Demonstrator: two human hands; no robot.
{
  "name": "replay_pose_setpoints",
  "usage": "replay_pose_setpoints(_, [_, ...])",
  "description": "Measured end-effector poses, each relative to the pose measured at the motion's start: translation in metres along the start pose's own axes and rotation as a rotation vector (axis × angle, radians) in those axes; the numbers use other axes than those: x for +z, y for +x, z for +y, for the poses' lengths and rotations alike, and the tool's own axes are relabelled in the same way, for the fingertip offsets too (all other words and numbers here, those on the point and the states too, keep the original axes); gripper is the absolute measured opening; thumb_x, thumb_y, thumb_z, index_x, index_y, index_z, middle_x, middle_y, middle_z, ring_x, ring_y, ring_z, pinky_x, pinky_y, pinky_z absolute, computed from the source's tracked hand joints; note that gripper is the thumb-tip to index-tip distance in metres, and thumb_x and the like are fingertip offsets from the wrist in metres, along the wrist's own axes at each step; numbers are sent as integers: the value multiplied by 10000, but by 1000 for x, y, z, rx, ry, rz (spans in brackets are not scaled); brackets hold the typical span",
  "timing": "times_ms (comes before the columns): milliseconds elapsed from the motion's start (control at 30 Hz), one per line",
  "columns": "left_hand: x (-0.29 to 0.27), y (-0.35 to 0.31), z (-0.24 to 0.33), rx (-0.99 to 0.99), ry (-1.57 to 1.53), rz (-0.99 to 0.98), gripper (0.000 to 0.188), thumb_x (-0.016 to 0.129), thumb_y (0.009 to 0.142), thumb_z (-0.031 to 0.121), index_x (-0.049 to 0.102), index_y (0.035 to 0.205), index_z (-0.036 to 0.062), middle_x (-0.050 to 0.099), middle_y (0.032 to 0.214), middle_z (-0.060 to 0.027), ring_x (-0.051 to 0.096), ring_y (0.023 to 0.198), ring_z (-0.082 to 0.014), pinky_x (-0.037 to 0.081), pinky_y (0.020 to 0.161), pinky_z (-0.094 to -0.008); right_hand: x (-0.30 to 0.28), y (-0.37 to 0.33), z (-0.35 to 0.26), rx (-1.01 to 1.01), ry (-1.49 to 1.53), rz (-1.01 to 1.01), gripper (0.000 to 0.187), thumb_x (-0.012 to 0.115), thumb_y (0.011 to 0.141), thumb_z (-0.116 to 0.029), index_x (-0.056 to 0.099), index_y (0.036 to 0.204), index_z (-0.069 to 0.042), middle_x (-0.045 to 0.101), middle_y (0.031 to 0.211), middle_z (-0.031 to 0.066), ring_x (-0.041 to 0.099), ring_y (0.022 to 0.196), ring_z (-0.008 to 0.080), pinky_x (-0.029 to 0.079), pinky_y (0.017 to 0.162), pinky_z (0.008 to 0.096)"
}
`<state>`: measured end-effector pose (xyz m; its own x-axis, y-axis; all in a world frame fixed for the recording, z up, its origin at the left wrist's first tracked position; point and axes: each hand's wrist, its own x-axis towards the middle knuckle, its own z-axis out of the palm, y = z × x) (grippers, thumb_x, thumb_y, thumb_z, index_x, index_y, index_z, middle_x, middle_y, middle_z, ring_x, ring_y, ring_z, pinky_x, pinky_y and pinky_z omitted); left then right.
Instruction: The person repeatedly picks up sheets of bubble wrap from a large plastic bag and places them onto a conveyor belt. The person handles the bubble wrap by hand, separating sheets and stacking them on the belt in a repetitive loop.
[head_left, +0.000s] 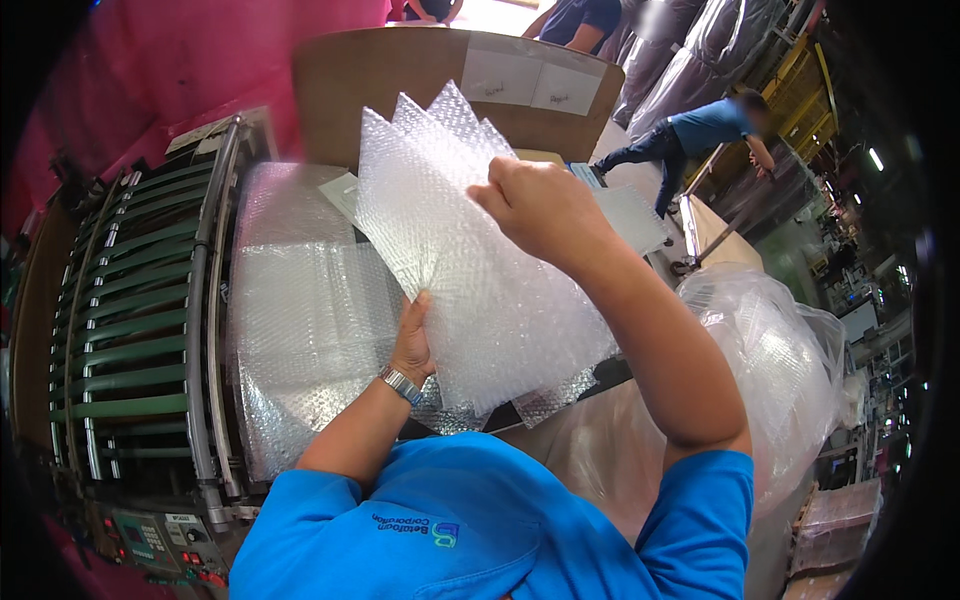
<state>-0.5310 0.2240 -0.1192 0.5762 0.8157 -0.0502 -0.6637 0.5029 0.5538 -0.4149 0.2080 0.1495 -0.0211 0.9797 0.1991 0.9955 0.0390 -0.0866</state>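
Observation:
Several clear bubble wrap sheets [480, 290] are fanned out in front of my chest, their pointed corners spread at the top. My left hand [414, 335] grips the stack at its left edge, the thumb on the front face and the other fingers hidden behind. At the stack's upper right, my right hand [530, 205] is closed with its fingers bent at the edge of the sheets. Whether it pinches a corner is hard to see. More bubble wrap [310, 320] lies on the surface to the left, beside the roller machine.
A machine with green belts [140, 300] stands at left, its control panel [165, 545] below. A brown board [380, 70] with white papers rises behind. Large plastic bags [760, 370] bulge at right. Another person [700, 130] leans by a cart at the far right.

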Motion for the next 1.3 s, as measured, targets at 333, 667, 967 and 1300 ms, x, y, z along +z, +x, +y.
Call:
replay_pose_setpoints(333, [7, 8, 13, 32, -80, -103, 687, 602, 792, 344, 223, 1308, 97, 428, 1226, -149, 486, 1083, -291, 450, 875, -446, -7, 15, 28, 252, 695, 202, 413, 499, 860, -396, 554, 736, -6, 563, 640, 129, 539, 601, 266, 446, 643, 396])
replay_pose_setpoints(667, [28, -3, 24, 130, 35, -138, 758, 632, 774, 314, 150, 1332, 140, 332, 1304, -147, 391, 1175, -298, 410, 919, -466, -5, -17, 30, 228, 688, 304, 371, 559, 854, -323, 501, 639, -25, 417, 584, -6, 415, 571, 81, 363, 528, 269])
replay_pose_setpoints(967, [30, -9, 18, 162, 140, -169, 765, 645, 761, 298, 174, 1332, 102, 341, 1303, -137, 384, 1179, -289, 382, 945, -440, 45, -76, 25, 131, 828, 265, 330, 560, 848, -278, 508, 667, -8, 458, 584, 59, 490, 574, 182, 438, 595, 324])
replay_pose_setpoints(1300, [-6, -13, -7, -392, -193, -166, 637, 542, 826, 386, 280, 1310, 65, 399, 1272, -140, 421, 1148, -261, 402, 930, -424, 22, -144, 34, 77, 1323, 732, 273, 560, 865, -247, 495, 705, -35, 444, 635, 15, 439, 587, 82, 437, 633, 251])
